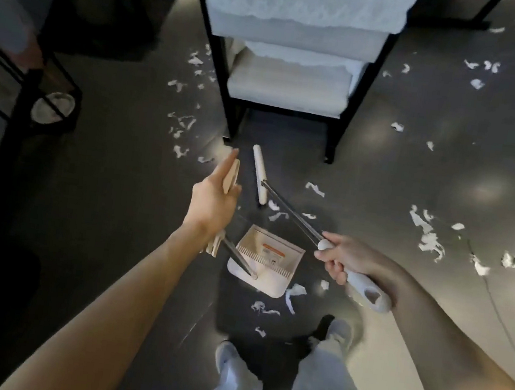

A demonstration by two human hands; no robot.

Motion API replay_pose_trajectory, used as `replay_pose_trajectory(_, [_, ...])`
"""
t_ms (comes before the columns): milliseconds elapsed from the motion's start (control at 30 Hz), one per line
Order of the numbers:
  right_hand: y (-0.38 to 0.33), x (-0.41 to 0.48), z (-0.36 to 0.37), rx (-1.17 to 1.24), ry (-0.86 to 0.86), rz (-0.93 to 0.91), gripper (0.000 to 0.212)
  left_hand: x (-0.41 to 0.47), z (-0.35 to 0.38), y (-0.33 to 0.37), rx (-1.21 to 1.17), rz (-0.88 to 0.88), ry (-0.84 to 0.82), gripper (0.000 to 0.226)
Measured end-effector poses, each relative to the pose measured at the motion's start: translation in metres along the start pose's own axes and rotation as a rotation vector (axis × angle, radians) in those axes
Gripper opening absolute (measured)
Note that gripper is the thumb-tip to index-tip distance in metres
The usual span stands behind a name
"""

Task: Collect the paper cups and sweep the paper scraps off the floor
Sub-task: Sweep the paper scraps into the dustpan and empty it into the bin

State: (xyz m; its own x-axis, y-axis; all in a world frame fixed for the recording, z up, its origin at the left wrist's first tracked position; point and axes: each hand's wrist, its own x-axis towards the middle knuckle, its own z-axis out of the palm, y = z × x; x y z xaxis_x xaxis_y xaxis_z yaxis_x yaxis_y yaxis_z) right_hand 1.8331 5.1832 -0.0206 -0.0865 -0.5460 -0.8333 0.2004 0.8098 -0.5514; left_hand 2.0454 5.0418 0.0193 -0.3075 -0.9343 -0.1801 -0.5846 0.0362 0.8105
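Below, dustpan (268, 261) in left hand (215, 195), broom (365, 289) in right hand (346, 259), scraps (294, 293) beside

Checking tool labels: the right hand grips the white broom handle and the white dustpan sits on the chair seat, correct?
No: the head view shows the white plastic dustpan on the dark floor. The right hand does grip the white broom handle.

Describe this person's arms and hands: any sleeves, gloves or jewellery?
The left forearm and right forearm are bare, no sleeves in view. The left hand and right hand wear no gloves; no watch, bracelet or ring shows.
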Motion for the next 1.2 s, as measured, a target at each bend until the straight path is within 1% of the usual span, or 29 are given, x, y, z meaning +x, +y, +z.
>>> replay_pose_trajectory(167, [0.007,0.007,-0.125,0.177,0.067,0.012,0.071,0.058,0.108,0.07,0.042,0.045,-0.089,0.062])
replay_pose_trajectory(333, [-0.014,0.021,-0.278,0.266,0.147,0.017,0.068,0.133,0.235,0.153,0.081,0.086,-0.127,0.062])
replay_pose_trajectory(367, [-0.021,0.023,-0.306,0.281,0.152,0.022,0.064,0.147,0.255,0.169,0.079,0.091,-0.124,0.063])
replay_pose_trajectory(467, [-0.051,0.034,-0.383,0.31,0.155,0.025,0.042,0.191,0.307,0.216,0.084,0.096,-0.116,0.064])
replay_pose_trajectory(500, [-0.063,0.04,-0.407,0.318,0.164,0.03,0.042,0.206,0.322,0.232,0.084,0.107,-0.118,0.065])
replay_pose_trajectory(633, [-0.122,0.079,-0.486,0.387,0.172,0.042,0.048,0.277,0.376,0.295,0.066,0.205,-0.111,0.064])
replay_pose_trajectory(767, [-0.201,0.134,-0.558,0.439,0.209,0.044,0.052,0.37,0.427,0.36,0.031,0.219,-0.105,0.066])
replay_pose_trajectory(833, [-0.246,0.161,-0.596,0.478,0.191,0.037,0.049,0.42,0.455,0.39,-0.002,0.243,-0.116,0.067])
replay_pose_trajectory(933, [-0.318,0.194,-0.655,0.536,0.184,0.017,0.041,0.495,0.493,0.44,-0.035,0.294,-0.18,0.068])
replay_pose_trajectory(1133, [-0.433,0.234,-0.777,0.527,0.167,-0.051,0.026,0.638,0.566,0.549,0.043,0.333,-0.15,0.069])
replay_pose_trajectory(1200, [-0.464,0.25,-0.823,0.547,0.187,-0.052,0.028,0.685,0.598,0.581,0.053,0.336,-0.149,0.068])
